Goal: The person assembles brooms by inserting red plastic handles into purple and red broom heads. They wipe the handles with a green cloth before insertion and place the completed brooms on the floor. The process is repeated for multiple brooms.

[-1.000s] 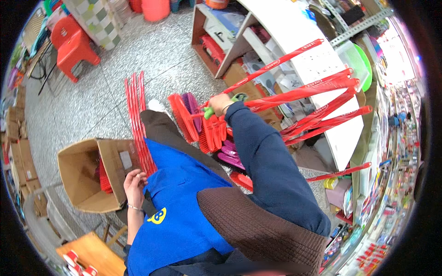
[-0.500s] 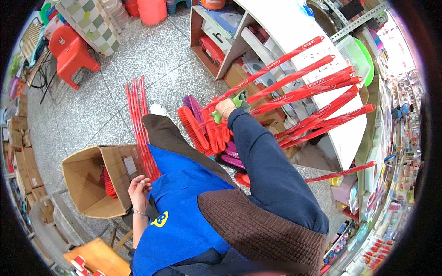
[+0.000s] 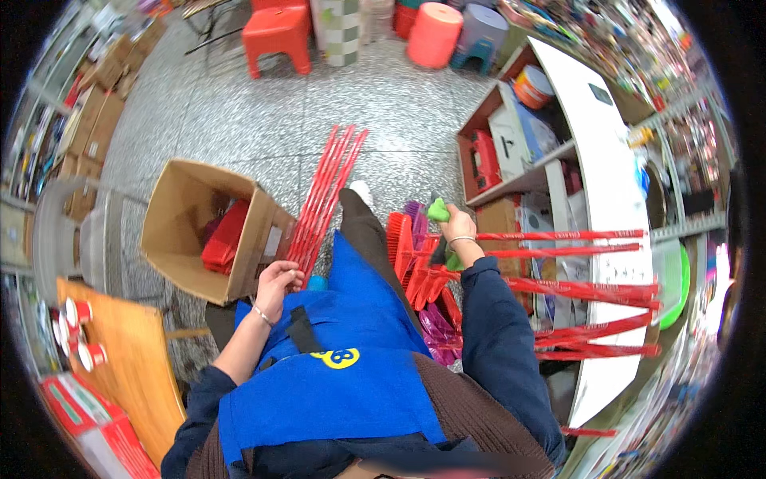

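My right hand (image 3: 460,224), at the right above the brooms, is closed around a crumpled green cloth (image 3: 438,210). Below it stand several broom heads with red bristles (image 3: 395,233) and purple ones. Their red plastic-wrapped handles (image 3: 570,286) slant right across the white-topped counter. My left hand (image 3: 279,284) hovers beside the lower ends of several thin red poles (image 3: 325,191), its fingers loosely bent and no object visible in them. Whether the fingertips touch the poles is hard to make out. The poles lean by an open cardboard box (image 3: 179,188) with a red thing (image 3: 227,239) inside.
A white-topped counter (image 3: 594,176) with shelves stands at the right. Red stool (image 3: 275,36) and coloured buckets (image 3: 435,36) are at the far side. A wooden table (image 3: 136,335) with paper cups is at the near left, by a grey chair (image 3: 76,231). Cardboard boxes line the left.
My view has turned, so the box and counter sit differently in the picture. The right hand still grips the green cloth. The left hand stays beside the red poles.
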`<state>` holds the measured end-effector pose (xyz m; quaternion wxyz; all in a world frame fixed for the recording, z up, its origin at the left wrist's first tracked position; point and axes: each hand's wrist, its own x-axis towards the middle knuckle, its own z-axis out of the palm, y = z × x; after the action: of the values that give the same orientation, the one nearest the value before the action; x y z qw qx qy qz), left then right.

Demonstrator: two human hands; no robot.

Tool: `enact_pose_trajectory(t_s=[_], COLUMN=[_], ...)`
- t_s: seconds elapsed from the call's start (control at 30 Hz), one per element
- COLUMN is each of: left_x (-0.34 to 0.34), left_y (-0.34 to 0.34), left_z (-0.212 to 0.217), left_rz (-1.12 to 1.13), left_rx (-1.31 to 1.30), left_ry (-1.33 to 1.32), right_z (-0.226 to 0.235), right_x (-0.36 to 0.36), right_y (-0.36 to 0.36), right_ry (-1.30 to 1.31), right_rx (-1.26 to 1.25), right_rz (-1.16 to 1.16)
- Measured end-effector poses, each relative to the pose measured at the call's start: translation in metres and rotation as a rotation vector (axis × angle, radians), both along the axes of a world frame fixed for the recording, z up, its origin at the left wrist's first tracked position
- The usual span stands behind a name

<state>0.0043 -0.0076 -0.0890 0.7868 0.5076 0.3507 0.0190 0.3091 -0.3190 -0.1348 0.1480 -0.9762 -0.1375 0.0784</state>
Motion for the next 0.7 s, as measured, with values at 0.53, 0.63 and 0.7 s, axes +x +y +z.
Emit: enact_pose_trajectory(t_s=[0.53, 0.63, 0.7], left_x=[-0.042, -0.039, -0.036], left_y=[0.017, 0.016, 0.017], left_z=[-0.058, -0.072, -0.085], left_rz=[0.162, 0.14, 0.101], left_rx=[0.046, 0.019, 0.038], left_ry=[0.164, 0.205, 0.249], right_z=[0.026, 0.026, 0.024], right_x=[-0.185, -0.175, -0.154], right_y=[0.176, 0.176, 0.176], right_ry=[0.931, 1.006, 1.012], right_rx=[0.61, 0.581, 0.637], right_rz=[0.441, 0.227, 0.0])
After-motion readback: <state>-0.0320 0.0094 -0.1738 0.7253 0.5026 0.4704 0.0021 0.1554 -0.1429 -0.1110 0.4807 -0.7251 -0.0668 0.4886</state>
